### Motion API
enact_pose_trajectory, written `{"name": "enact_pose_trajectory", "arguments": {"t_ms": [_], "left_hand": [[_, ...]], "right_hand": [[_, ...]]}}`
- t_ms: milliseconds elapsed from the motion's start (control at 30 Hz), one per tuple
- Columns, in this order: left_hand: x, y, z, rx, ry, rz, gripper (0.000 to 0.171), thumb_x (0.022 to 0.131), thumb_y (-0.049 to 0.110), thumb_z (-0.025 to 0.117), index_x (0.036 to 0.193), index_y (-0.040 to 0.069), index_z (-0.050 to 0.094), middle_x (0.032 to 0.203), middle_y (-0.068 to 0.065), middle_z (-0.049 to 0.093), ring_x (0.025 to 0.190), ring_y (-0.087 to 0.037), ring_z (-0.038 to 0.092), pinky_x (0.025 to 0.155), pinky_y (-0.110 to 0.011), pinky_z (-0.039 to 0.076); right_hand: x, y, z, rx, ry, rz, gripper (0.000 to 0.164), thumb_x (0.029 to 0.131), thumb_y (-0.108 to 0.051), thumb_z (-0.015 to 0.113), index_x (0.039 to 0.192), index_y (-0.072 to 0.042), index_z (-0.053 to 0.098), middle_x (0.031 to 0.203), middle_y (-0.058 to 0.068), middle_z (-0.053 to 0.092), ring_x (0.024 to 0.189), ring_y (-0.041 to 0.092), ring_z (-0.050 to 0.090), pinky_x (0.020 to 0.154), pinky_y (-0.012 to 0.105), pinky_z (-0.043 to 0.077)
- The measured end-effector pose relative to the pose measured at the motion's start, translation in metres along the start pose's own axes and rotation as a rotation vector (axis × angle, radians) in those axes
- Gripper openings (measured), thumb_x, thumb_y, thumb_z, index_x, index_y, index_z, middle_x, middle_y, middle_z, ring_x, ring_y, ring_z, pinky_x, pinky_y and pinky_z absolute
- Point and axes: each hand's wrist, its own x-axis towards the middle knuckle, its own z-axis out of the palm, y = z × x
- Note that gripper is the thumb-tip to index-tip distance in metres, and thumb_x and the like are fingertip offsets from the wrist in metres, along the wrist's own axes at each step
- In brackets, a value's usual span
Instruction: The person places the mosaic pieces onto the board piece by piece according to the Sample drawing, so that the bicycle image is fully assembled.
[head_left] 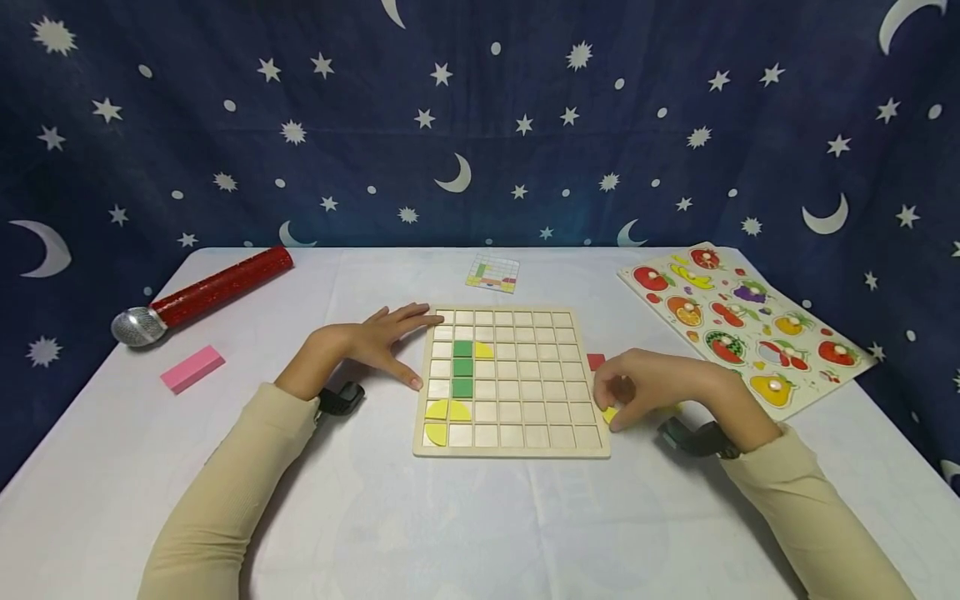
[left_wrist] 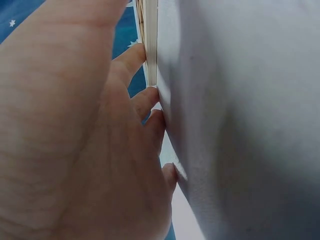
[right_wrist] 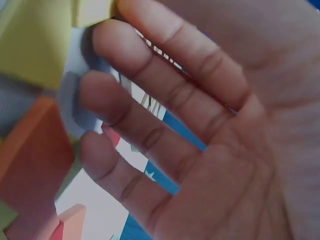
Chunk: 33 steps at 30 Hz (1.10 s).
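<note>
A wooden grid board [head_left: 517, 452] lies mid-table. Three green squares [head_left: 462, 367] stand in a column on it, with several yellow quarter-round tiles [head_left: 436, 434] in other cells. My left hand [head_left: 375, 342] rests at the board's left side, fingers spread, fingertips touching its edge. Just beyond the right edge, my right hand [head_left: 651, 379] pinches a yellow tile [head_left: 609, 414] between thumb and index finger. In the right wrist view, this yellow piece [right_wrist: 94, 11] meets the index fingertip, while the other fingers hold nothing. An orange block [right_wrist: 37, 155] appears close by there.
A red tile [head_left: 596, 362] shows beside the right hand; more pieces are partly hidden behind it. A small pattern card [head_left: 492, 273] lies behind the board. The fruit puzzle [head_left: 750, 325] is at right, a red microphone [head_left: 217, 287] and pink block [head_left: 192, 369] at left.
</note>
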Motion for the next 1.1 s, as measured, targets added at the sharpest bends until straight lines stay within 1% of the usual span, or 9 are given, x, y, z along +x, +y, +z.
{"name": "enact_pose_trajectory", "arguments": {"t_ms": [167,267,400,533,633,767,900,1100], "left_hand": [[0.001,0.000,0.000,-0.001,-0.004,-0.014,0.108,0.074,0.051,0.080,0.157,0.019,0.019,0.164,-0.013,0.001,0.149,-0.037,-0.002,0.118,-0.059,-0.004],[0.001,-0.001,-0.001,0.001,-0.005,-0.023,0.109,0.073,0.052,0.080,0.157,0.020,0.019,0.164,-0.013,0.001,0.149,-0.038,-0.003,0.118,-0.059,-0.004],[0.001,-0.002,-0.001,0.000,-0.001,-0.018,0.108,0.073,0.052,0.080,0.157,0.020,0.019,0.164,-0.013,0.001,0.149,-0.037,-0.002,0.118,-0.059,-0.005],[0.001,-0.003,0.000,0.000,0.001,-0.017,0.108,0.073,0.052,0.080,0.156,0.020,0.019,0.164,-0.013,0.001,0.150,-0.036,-0.003,0.117,-0.059,-0.005],[0.001,-0.004,0.000,-0.001,0.006,-0.016,0.108,0.073,0.052,0.080,0.157,0.021,0.019,0.164,-0.013,0.001,0.149,-0.037,-0.003,0.117,-0.059,-0.005],[0.001,-0.004,0.000,0.001,0.014,-0.010,0.108,0.074,0.052,0.080,0.156,0.021,0.019,0.164,-0.013,0.001,0.149,-0.038,-0.003,0.118,-0.059,-0.005],[0.001,-0.003,0.000,0.001,0.010,-0.009,0.108,0.073,0.052,0.080,0.157,0.020,0.018,0.164,-0.013,0.001,0.149,-0.038,-0.003,0.118,-0.058,-0.005],[0.002,-0.002,0.001,0.002,0.008,-0.019,0.108,0.073,0.052,0.080,0.157,0.021,0.019,0.164,-0.013,0.001,0.149,-0.037,-0.002,0.118,-0.059,-0.004]], "right_hand": [[-0.003,0.001,-0.004,0.022,0.007,0.022,0.021,0.077,-0.015,0.082,0.090,-0.015,0.066,0.078,-0.002,0.055,0.076,0.015,0.052,0.066,0.024,0.044],[-0.004,0.002,-0.007,0.026,0.016,0.021,0.020,0.079,-0.009,0.080,0.094,-0.014,0.067,0.080,-0.002,0.057,0.078,0.016,0.053,0.067,0.024,0.046],[-0.004,0.004,-0.009,0.005,0.050,0.011,0.024,0.079,-0.003,0.076,0.099,-0.012,0.068,0.087,-0.002,0.059,0.083,0.018,0.053,0.068,0.024,0.046],[-0.004,0.006,-0.011,-0.025,0.069,0.023,0.025,0.079,-0.007,0.078,0.101,-0.012,0.068,0.089,-0.002,0.058,0.086,0.019,0.052,0.070,0.026,0.046],[-0.003,0.007,-0.013,-0.031,0.067,0.054,0.024,0.079,-0.010,0.079,0.100,-0.012,0.068,0.083,-0.003,0.057,0.080,0.017,0.051,0.068,0.025,0.046],[-0.004,0.007,-0.014,-0.033,0.066,0.070,0.022,0.080,-0.008,0.078,0.099,-0.011,0.068,0.077,-0.004,0.055,0.072,0.015,0.051,0.065,0.024,0.046],[-0.005,0.007,-0.013,-0.035,0.076,0.061,0.022,0.080,-0.005,0.078,0.099,-0.010,0.068,0.080,-0.003,0.056,0.075,0.015,0.051,0.066,0.024,0.047],[-0.004,0.009,-0.010,-0.022,0.093,0.069,0.023,0.078,-0.013,0.082,0.098,-0.011,0.068,0.080,-0.004,0.058,0.075,0.015,0.052,0.065,0.024,0.048]]}}
